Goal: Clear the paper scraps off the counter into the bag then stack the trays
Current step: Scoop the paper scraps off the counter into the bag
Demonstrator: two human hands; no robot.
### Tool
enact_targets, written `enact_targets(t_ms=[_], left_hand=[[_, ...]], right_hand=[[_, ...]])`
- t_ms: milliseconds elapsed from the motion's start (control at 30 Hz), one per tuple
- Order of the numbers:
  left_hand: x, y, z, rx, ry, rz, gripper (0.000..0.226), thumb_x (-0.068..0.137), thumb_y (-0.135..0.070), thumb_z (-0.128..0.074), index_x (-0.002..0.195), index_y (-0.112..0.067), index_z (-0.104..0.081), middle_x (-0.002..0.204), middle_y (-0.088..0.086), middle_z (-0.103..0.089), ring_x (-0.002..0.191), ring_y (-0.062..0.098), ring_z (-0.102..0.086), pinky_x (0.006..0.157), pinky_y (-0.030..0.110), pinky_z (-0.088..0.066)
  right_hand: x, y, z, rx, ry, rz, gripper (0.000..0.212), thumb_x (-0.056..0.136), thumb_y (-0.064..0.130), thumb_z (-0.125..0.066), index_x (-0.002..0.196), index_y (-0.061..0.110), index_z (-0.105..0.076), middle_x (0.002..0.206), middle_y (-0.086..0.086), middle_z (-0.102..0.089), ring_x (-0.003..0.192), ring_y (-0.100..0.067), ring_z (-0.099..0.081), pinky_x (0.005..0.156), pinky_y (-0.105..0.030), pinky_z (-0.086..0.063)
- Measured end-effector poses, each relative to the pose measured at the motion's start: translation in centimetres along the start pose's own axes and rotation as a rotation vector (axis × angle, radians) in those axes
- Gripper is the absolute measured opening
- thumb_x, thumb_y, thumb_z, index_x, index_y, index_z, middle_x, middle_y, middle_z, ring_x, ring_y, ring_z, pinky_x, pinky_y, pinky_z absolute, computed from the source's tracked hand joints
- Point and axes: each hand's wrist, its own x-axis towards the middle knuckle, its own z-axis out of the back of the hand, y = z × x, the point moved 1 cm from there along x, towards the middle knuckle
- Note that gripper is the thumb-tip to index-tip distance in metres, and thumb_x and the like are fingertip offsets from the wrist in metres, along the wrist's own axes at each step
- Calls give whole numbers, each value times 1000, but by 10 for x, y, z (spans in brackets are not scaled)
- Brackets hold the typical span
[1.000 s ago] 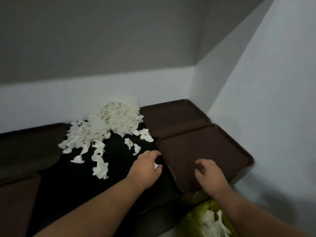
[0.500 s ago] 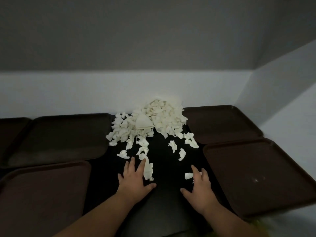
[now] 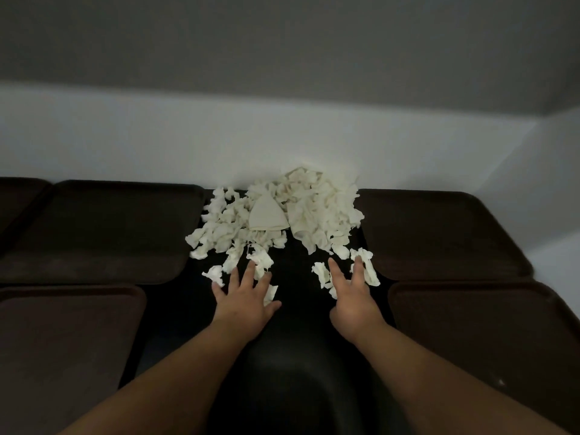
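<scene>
Gathering is judged to be the step in hand. The left hand (image 3: 243,296) and right hand (image 3: 354,301) lie palm down on the black counter (image 3: 295,356). Their fingers (image 3: 250,271) are straight, spread and gripping nothing, the tips touching the nearest loose pieces.

The paper scraps (image 3: 317,215) sit at 12 o'clock against the wall, between the left trays (image 3: 103,230) and right trays (image 3: 439,233).

Recommended method: reach past the heap to the wall, cup both hands behind it and draw it toward 6 o'clock in one mass. Keep the outer edges of the hands low so pieces do not spill onto the trays. The scraps look light, so a slow sweep is advised. The bag is not in view.

Orientation: the heap's long axis runs 9 to 3 along the wall. Two ragged tails point toward 6, one at each hand.
</scene>
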Motion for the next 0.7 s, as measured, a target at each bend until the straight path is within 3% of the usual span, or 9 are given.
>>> enact_targets(t_ms=[67,233,333,400,500,600,700], left_hand=[[1,0,-2,31,-28,35,70,96,-68,-30,156,-36,-12,165,6,-3,151,33,-6,115,64,-15],[-8,-5,-6,24,-180,-24,45,100,-52,-37,138,-27,-41,140,8,-40,123,25,-43,101,40,-38],[-15,-5,-5,-54,-172,-21,35,101,-46,-39,130,-28,-43,130,2,-42,113,20,-47,93,35,-40],[-20,-2,-5,-82,-161,-14,33,101,-44,-40,129,-27,-44,127,2,-42,111,18,-48,92,33,-41],[-26,4,-6,-96,-138,-20,34,100,-43,-42,129,-27,-44,124,2,-43,109,18,-49,92,32,-42],[-33,9,-7,-104,-106,-39,34,100,-43,-42,129,-27,-44,124,2,-43,108,18,-49,93,32,-43],[-40,13,-7,-102,-73,-54,34,100,-42,-43,130,-26,-44,124,4,-43,108,20,-51,91,32,-45]], right_hand=[[18,5,5,-95,33,45,110,81,-5,-56,151,52,6,157,-1,36,135,-26,-34,81,-27,-52],[51,16,5,-339,167,132,91,87,0,-52,154,44,-11,164,-2,8,136,-35,-32,98,-38,-49],[57,20,-2,-430,184,211,70,90,11,-49,152,38,-28,151,-4,-31,127,-31,-36,97,-37,-47],[59,21,-8,-383,145,224,59,90,15,-48,145,34,-40,135,-1,-45,119,-27,-39,92,-35,-48],[54,19,-20,-327,95,245,45,89,8,-46,129,26,-57,119,1,-51,112,-22,-41,85,-31,-49],[43,18,-30,-324,120,246,42,86,2,-48,120,22,-63,112,2,-50,111,-21,-44,79,-26,-46],[23,14,-29,-313,145,193,34,90,6,-52,118,20,-65,116,-1,-49,117,-25,-47,88,-30,-46]])
